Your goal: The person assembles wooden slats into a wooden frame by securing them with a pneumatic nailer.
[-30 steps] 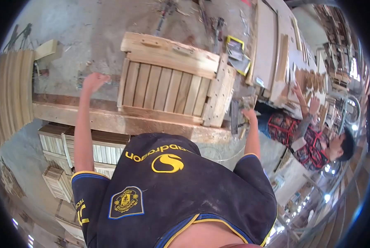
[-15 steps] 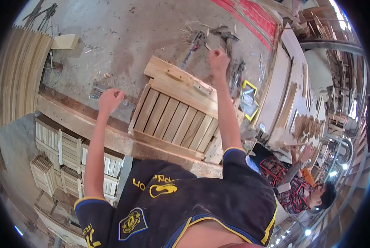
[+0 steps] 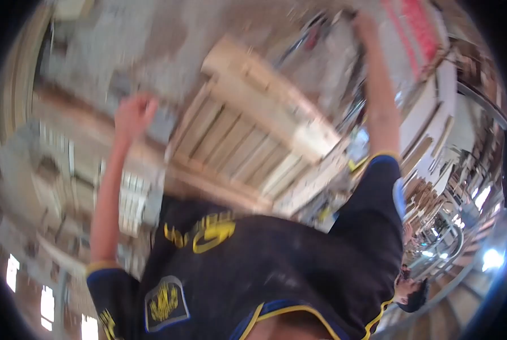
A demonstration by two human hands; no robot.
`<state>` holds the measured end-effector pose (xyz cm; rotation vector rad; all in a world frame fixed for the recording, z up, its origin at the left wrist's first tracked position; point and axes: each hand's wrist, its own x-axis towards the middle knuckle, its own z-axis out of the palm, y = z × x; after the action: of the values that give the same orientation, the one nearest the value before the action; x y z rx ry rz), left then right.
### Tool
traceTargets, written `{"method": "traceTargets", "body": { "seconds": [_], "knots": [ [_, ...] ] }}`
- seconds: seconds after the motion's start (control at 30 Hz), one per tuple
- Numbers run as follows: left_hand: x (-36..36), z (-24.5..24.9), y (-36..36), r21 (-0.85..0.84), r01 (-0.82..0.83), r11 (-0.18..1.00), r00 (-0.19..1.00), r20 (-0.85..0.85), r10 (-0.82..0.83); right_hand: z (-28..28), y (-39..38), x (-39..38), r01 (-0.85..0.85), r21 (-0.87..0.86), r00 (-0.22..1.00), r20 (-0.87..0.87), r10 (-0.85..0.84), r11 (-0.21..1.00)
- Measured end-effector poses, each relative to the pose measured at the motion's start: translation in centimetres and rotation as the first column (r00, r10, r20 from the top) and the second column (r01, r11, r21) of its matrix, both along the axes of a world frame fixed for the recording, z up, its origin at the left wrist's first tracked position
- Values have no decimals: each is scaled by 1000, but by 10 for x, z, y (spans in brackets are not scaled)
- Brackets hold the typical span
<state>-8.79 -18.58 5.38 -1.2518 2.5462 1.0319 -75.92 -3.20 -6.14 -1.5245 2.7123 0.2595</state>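
A slatted wooden panel (image 3: 239,144) lies at a slant in front of me, with a wide board along its far side. To the left of the panel, my left hand (image 3: 133,116) is raised with its fingers curled together; whatever they hold, if anything, is hidden. My right arm stretches far forward past the panel's right side. My right hand (image 3: 365,28) is near the top edge, blurred, beside dark tools on the floor. Close to its left lies a red and dark metal hand tool (image 3: 312,35), also smeared.
A long wooden beam (image 3: 77,107) runs along the near side. Stacked slatted pieces (image 3: 131,198) stand at lower left. A yellow-edged item (image 3: 358,147) lies right of the panel. Another person (image 3: 415,292) is at the lower right, beside long boards (image 3: 429,141).
My view has turned and blurred. My right hand has reached farther forward and right, towards the tools. My left hand stays curled, slightly farther left in view.
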Motion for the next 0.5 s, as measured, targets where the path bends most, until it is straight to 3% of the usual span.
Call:
{"method": "traceTargets", "body": {
  "seconds": [0.03, 0.1, 0.17, 0.23, 0.33, 0.4, 0.5],
  "knots": [
    [-2, 6, -1, 48, 15, 999, 998, 61, -18, -59, 36, -68, -445, -376, 888, -67, 455, 813],
    [1, 5, 6, 49, -44, 998, 999, -27, 46, -19, 29, -16, -265, -247, 961, 14, 277, 932],
    [-6, 20, 7, 28, -83, 996, 994, 67, 81, 6, 10, 7, -197, -281, 976, 38, 216, 939],
    [-10, 34, 9, 67, -140, 988, 980, 149, 128, -23, -1, -35, -17, 224, 993, -107, 42, 975],
    [-12, 22, 11, 32, -131, 991, 991, 34, 129, -37, -7, -48, -155, 242, 966, -165, 198, 958],
    [-13, 24, 10, 63, -146, 987, 989, 21, 145, -8, -7, -8, -137, 151, 984, -95, 153, 979],
    [-14, 22, 10, 30, -131, 991, 991, -3, 131, -13, -11, -18, -141, 204, 982, -94, 163, 969]
  ]
}}
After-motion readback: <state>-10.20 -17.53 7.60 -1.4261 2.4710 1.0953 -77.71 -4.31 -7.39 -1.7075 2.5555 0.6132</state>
